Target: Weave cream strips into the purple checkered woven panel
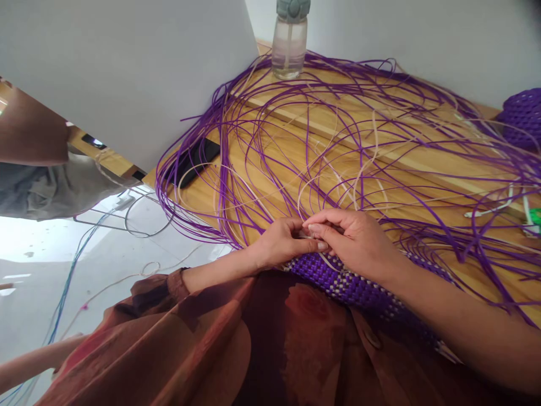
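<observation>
Both hands meet at the top edge of a purple and white woven piece point(346, 285) that rests against my lap. My left hand point(281, 242) is closed, its fingers pinching a pale strand at the weave's edge. My right hand point(353, 239) is also closed, its thumb and fingers pressed together on the same strand, touching the left hand's fingertips. Long loose purple strands point(296, 141) and a few cream strands point(372, 163) fan out from the weave across the wooden table point(422, 163).
A clear spray bottle point(289, 39) stands at the table's far edge. A black phone point(194, 160) lies under the strands at left. A finished purple woven piece point(524, 115) sits far right. Another person's arm and grey clothing point(42, 169) show at left, near a white partition point(139, 73).
</observation>
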The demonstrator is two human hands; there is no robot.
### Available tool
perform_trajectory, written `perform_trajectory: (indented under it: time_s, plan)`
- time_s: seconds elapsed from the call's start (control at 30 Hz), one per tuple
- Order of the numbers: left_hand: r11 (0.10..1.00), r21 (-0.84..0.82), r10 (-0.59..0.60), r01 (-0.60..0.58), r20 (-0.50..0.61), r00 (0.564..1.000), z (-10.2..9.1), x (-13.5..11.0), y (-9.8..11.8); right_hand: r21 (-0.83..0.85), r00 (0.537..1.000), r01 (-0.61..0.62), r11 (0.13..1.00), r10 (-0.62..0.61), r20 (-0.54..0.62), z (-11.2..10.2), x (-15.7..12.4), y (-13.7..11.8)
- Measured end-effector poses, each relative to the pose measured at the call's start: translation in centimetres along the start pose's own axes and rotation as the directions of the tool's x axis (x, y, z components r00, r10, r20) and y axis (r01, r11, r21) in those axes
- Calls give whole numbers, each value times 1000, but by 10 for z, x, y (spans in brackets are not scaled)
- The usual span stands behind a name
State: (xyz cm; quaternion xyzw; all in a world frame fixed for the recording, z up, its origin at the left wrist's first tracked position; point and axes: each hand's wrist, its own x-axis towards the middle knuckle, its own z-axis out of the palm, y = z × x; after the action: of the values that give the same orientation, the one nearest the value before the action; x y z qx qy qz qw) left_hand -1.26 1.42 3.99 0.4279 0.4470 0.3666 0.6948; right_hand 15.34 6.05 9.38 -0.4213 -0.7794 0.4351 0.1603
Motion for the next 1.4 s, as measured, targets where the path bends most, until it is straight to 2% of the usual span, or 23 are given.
perform_trajectory:
  time_s: [0.13,0.4,0.6,0.8,1.03,1.1,1.17,1.23,1.33,1.4]
  plan:
    - [1000,2,23,-23,-5,1000,1,1,0,18,1000,-13,1000,12,23,0,1,5]
    - [996,-27,-86,86,17,996,-6,0,-4,136,986,-165,977,160,47,0,4,8]
    - [999,2,-49,49,-42,998,-2,2,-7,69,996,-82,994,85,-32,5,-3,7]
    - [998,59,-18,24,-96,995,9,2,-2,-30,987,11,999,-16,-162,12,-7,7]
    - [998,45,47,-41,-136,990,12,5,-6,35,990,2,999,3,-143,9,-13,14]
    - [999,9,41,-40,-130,991,12,5,-6,-62,987,-13,998,2,-161,7,-24,18]
    - [999,-15,35,-38,-124,992,12,6,-6,-241,984,-4,970,-40,-175,4,-38,23]
    - [999,-19,29,-31,-112,993,11,6,-6,-405,976,70,911,-146,-159,2,-50,28]
    - [1000,-11,8,-9,-109,994,9,5,-8,-562,946,216,798,-314,-84,0,-61,29]
    - [1000,-16,0,-2,-115,993,7,4,-10,-605,945,218,766,-321,-65,2,-64,24]
